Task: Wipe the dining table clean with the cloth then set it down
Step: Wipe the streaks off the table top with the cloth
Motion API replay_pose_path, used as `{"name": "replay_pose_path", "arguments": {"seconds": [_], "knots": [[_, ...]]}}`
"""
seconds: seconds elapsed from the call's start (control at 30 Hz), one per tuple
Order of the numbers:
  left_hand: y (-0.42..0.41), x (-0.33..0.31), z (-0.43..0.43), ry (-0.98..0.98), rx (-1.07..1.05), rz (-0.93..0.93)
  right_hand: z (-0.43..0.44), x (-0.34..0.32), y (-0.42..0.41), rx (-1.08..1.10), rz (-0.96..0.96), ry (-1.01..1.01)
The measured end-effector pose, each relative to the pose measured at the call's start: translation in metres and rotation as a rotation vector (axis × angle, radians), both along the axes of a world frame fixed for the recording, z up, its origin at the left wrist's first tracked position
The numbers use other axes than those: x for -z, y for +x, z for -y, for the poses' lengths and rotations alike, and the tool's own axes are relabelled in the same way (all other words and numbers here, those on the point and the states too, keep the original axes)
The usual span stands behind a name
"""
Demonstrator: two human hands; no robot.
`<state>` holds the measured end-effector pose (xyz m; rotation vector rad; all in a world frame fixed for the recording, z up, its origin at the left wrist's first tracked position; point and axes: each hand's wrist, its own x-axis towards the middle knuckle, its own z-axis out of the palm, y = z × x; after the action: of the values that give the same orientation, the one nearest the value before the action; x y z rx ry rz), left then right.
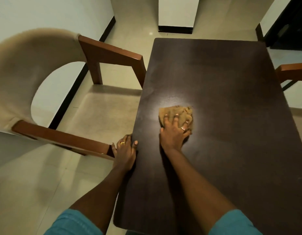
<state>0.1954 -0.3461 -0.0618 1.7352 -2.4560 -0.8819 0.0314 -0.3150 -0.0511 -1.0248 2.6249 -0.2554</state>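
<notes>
Head view, crumpled tan cloth (178, 114) on dark table (231, 99), right hand (174, 133) flat atop

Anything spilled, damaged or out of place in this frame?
Nothing stands out. The right hand presses the tan cloth flat on the dark table; the left hand rests on its left edge. No spill or damage shows.
</notes>
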Motion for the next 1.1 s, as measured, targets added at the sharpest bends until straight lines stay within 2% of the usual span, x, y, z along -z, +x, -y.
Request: {"name": "replay_pose_path", "arguments": {"seconds": [0.23, 0.43, 0.7, 0.83, 0.97, 1.1], "knots": [[0.016, 0.003, 0.005, 0.011, -0.07, -0.136, 0.02, 0.002, 0.066, -0.433, 0.049, -0.013], [0.009, -0.001, -0.008, -0.014, -0.135, -0.173, -0.022, 0.005, 0.054, -0.565, -0.014, 0.014], [-0.03, -0.005, -0.043, -0.043, -0.127, -0.085, -0.12, 0.005, -0.042, -0.265, -0.141, 0.062], [-0.043, -0.003, -0.068, -0.022, -0.081, -0.022, -0.174, 0.001, -0.107, -0.04, -0.154, 0.039], [-0.058, -0.005, -0.092, -0.008, 0.004, -0.026, -0.224, 0.005, -0.167, 0.166, -0.189, 0.012], [-0.067, -0.008, -0.109, -0.011, -0.001, -0.053, -0.264, 0.004, -0.201, 0.325, -0.142, 0.071]]}}
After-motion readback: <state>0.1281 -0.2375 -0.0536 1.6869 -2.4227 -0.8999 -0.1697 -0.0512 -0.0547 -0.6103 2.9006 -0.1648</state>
